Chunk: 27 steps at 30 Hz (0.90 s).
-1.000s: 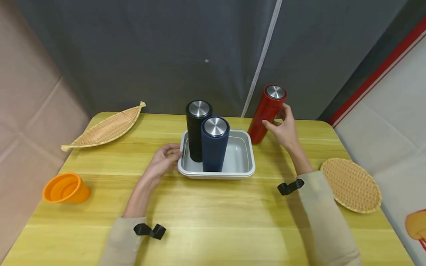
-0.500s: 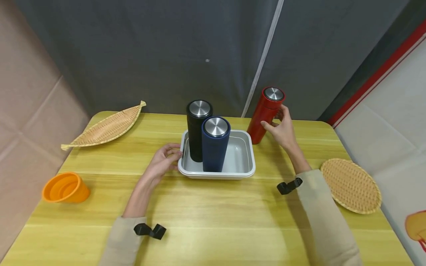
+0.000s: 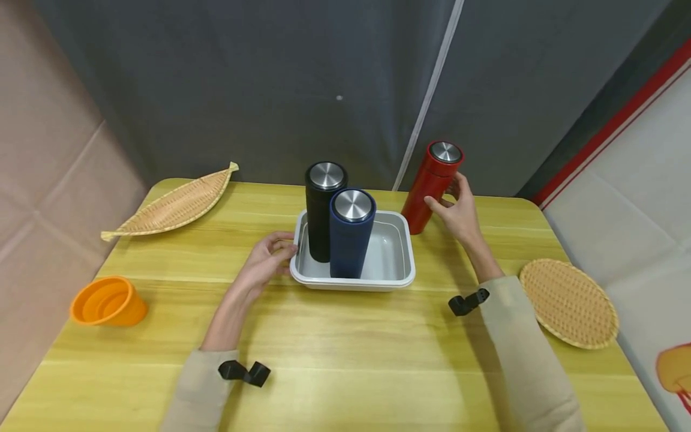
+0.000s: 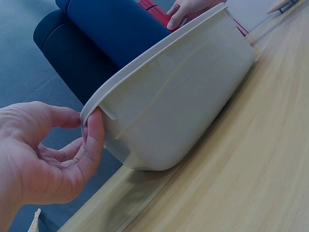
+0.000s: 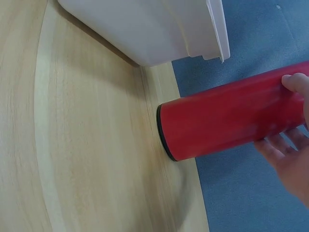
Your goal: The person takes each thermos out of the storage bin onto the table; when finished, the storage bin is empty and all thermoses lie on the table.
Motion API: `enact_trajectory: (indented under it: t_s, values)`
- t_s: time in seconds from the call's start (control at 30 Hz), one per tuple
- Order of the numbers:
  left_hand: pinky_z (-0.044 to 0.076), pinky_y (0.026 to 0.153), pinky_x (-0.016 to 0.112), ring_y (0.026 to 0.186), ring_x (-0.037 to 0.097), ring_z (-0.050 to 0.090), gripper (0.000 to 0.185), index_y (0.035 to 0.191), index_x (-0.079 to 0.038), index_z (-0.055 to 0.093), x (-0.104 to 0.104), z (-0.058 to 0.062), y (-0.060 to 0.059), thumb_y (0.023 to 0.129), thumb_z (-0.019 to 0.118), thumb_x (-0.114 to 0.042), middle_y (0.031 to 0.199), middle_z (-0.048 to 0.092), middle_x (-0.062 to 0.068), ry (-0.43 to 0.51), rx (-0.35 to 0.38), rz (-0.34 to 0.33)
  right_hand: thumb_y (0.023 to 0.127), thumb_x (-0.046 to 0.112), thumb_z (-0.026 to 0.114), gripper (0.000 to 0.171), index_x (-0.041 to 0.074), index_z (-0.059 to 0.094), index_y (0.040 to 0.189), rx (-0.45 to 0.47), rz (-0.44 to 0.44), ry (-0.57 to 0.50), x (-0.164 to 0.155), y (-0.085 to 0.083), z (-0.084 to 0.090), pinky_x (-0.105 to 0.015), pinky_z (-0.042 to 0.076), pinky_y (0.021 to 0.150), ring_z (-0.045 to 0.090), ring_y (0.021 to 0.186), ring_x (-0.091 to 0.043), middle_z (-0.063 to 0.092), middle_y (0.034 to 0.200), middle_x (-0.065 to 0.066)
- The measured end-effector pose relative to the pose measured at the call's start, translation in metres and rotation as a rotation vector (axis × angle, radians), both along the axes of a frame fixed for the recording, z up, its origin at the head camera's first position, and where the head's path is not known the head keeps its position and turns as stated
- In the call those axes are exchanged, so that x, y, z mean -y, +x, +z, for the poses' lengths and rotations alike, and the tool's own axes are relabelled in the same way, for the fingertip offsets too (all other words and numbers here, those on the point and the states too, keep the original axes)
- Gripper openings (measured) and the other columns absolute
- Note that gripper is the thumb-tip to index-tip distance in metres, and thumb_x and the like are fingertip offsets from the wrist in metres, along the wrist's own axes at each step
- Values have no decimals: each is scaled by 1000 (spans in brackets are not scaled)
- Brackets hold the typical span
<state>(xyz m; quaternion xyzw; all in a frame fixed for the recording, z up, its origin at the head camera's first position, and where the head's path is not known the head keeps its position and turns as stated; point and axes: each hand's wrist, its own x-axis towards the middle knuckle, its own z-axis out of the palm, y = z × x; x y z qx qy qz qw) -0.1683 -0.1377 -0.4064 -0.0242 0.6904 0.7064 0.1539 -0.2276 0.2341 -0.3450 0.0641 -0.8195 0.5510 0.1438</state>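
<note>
My left hand [image 3: 263, 262] pinches the left rim of a light grey plastic tub [image 3: 385, 280], thumb on top and fingers underneath, as the left wrist view shows. Inside the tub's left half stand two thermos bottles with steel-topped lids: a black thermos [image 3: 320, 231] behind and a dark blue thermos [image 3: 349, 246] in front. On the tub's right side, my right hand [image 3: 459, 210] grips a red thermos [image 3: 426, 189] round its far side, thumb in front. In the right wrist view the red thermos's dark base ring [image 5: 166, 133] is right at the tabletop, beside the tub.
An orange cup [image 3: 110, 303] stands at the table's left. Behind it lies a boat-shaped woven basket [image 3: 178, 207]. A round woven tray [image 3: 569, 303] lies at the right edge, near my right sleeve. A dark grey curtain [image 3: 243, 90] hangs behind the table's back edge.
The red thermos's top and my right hand have shifted slightly left and down from the earliest frame. My left hand keeps its hold on the tub; the other bottles stay put.
</note>
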Motion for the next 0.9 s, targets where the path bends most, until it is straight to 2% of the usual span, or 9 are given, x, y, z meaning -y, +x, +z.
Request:
enact_trajectory:
  t_s: [0.1,0.2,0.3,0.43,0.57,0.67,0.8,0.9]
  values:
    - [58,70,30,91,23,61,41,136,1,41,1,-1,-1,97,54,-7,127,52,26,0,1,6,87,4,68,68,-5,31,144,13,19,-8,1,1,1,-55,44,100,48,110,-26,44,136,-27]
    - [58,71,30,92,24,61,41,135,1,42,0,-1,-1,97,54,-7,127,52,25,-1,0,6,88,3,67,70,-5,28,145,20,15,-34,1,2,0,-55,43,101,48,111,-25,43,139,-26]
    - [58,71,29,91,23,62,43,136,2,41,-1,-2,-2,97,55,-8,127,52,26,-1,-4,-3,87,1,68,71,-4,28,145,26,-8,-76,0,3,-4,-43,47,100,48,110,-20,44,140,-24]
    - [57,70,29,91,24,62,43,136,2,41,-4,-1,-2,97,55,-8,126,53,25,11,1,-10,86,-2,68,71,-4,30,145,28,-31,-118,-4,5,-9,-25,48,91,49,109,-15,46,139,-23]
    - [57,70,29,92,25,61,43,136,3,40,-4,-2,-3,97,54,-7,127,52,26,14,2,-11,85,-3,68,68,-7,32,143,29,-40,-104,-6,5,-11,-19,48,86,50,107,-15,48,133,-23]
    - [57,70,28,90,23,61,43,136,4,40,-3,-3,-3,97,53,-7,127,51,27,16,-1,-2,85,-4,68,66,-8,35,142,27,-40,-88,-5,6,-11,-15,49,82,52,105,-14,51,126,-18]
    - [56,68,27,87,21,61,43,136,4,40,-1,-4,-3,96,53,-6,126,52,27,19,-4,7,86,-5,67,62,-8,38,141,-4,-21,-89,-6,11,-10,-12,50,78,56,109,-23,52,123,-14]
    - [56,68,26,88,21,61,43,136,3,40,-1,-3,-3,96,53,-6,125,52,27,17,-4,10,86,-6,67,60,-7,41,140,-33,1,-78,-10,15,-10,-12,51,77,55,113,-35,53,126,-20]
